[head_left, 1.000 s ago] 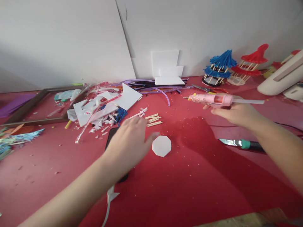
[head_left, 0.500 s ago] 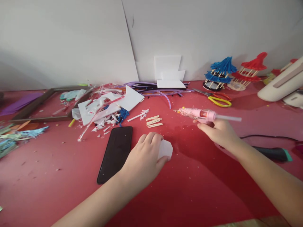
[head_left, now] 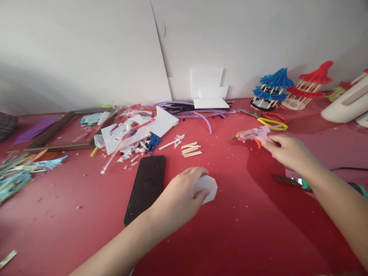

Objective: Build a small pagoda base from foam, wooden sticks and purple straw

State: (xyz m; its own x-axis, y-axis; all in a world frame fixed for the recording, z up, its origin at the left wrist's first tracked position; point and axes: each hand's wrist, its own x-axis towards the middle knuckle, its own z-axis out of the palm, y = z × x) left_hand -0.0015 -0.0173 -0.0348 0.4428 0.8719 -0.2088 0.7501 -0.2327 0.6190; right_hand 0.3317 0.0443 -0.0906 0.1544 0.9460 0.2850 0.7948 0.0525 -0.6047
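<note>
My left hand is closed around a small white board piece with cut corners, thumb on top and fingers along the far side. Part of that piece is hidden under the hand. On the right, my right hand grips the handle of a pink hot glue gun, its nozzle pointing left. The gun is low over the table beside the yellow-and-red-handled scissors; whether it rests on the surface I cannot tell. Several short wooden sticks lie beyond my left hand. A black phone lies left of it.
A cutter with an exposed blade lies under my right forearm. Blue and red tiered models stand at the back right. White scraps, purple strips and a brown frame spread along the back and left.
My right hand has moved the glue gun rightward, closer to the scissors, and turned it. My left hand keeps hold of the white piece, slightly shifted. The cutter's blade has come into sight.
</note>
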